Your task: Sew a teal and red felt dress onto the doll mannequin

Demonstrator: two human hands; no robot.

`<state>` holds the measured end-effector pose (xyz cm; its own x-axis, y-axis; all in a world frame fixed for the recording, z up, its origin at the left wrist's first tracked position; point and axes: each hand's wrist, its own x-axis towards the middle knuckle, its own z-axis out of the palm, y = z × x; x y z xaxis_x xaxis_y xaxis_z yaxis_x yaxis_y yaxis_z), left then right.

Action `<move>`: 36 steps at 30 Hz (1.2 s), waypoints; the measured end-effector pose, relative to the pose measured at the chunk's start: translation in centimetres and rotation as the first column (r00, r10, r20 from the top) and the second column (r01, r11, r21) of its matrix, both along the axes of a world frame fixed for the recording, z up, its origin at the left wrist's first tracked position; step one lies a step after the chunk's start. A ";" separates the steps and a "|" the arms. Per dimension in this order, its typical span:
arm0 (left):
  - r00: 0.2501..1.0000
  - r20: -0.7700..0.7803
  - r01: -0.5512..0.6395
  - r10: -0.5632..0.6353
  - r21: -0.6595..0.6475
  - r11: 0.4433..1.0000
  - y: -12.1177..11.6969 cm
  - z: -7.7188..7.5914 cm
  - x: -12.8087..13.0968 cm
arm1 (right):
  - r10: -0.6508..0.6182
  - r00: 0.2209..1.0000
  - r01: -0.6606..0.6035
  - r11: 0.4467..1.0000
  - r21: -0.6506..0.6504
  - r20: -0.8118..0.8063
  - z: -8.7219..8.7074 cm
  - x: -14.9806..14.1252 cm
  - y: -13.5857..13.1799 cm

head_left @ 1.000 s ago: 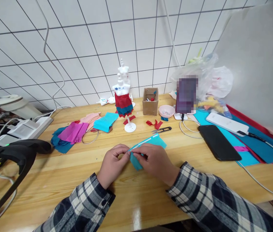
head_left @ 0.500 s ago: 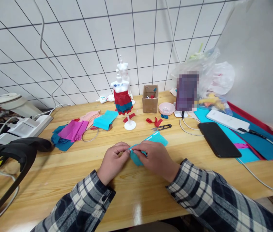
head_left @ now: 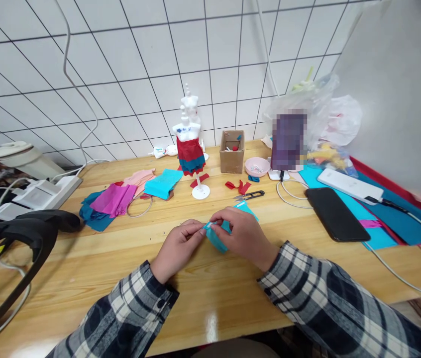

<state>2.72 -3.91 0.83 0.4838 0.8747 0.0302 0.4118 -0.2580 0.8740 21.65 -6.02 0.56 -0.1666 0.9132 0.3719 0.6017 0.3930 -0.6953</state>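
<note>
A strip of turquoise crepe paper point(head_left: 217, 241) with a white band along its upper edge is held just above the table. My left hand point(head_left: 179, 247) pinches its left end between thumb and forefinger. Close beside it, my right hand point(head_left: 243, 233) grips the same edge with thumb and fingers and hides the middle of the strip. The far corner of the paper shows behind my right knuckles. Just beyond lie small thread snips point(head_left: 250, 196). A white mini dress form point(head_left: 188, 149) stands behind, wrapped in a red and blue paper skirt.
Folded crepe paper point(head_left: 163, 184) and a magenta piece point(head_left: 115, 200) lie at left. Behind stand a cardboard box point(head_left: 232, 154) and a pink bowl point(head_left: 257, 166). A black phone point(head_left: 337, 215) and white power bank point(head_left: 350, 185) lie right. A black headset point(head_left: 20, 238) occupies the left edge.
The fingertips of my right hand have lifted slightly and shifted along the strip's edge, showing more white there. My left hand has moved slightly right, still pinching the end.
</note>
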 end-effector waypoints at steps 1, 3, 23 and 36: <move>1.000 0.004 0.004 -0.004 0.000 1.000 0.0 0.0 0.0 | 0.016 1.000 -0.016 1.000 -0.003 0.008 0.0 0.0 -0.1; 1.000 0.004 0.008 -0.008 0.000 1.000 -0.1 0.1 0.0 | 0.044 0.999 -0.044 0.999 -0.012 0.029 0.0 -0.2 -0.1; 1.000 0.010 -0.021 0.021 -0.039 0.999 -0.2 0.6 0.2 | 0.056 0.997 -0.060 0.995 -0.082 -0.050 -0.2 -0.3 0.1; 1.000 0.004 -0.015 0.015 0.019 1.000 -0.2 0.4 0.1 | 0.054 0.995 -0.065 0.988 -0.141 -0.080 -0.3 -0.5 0.2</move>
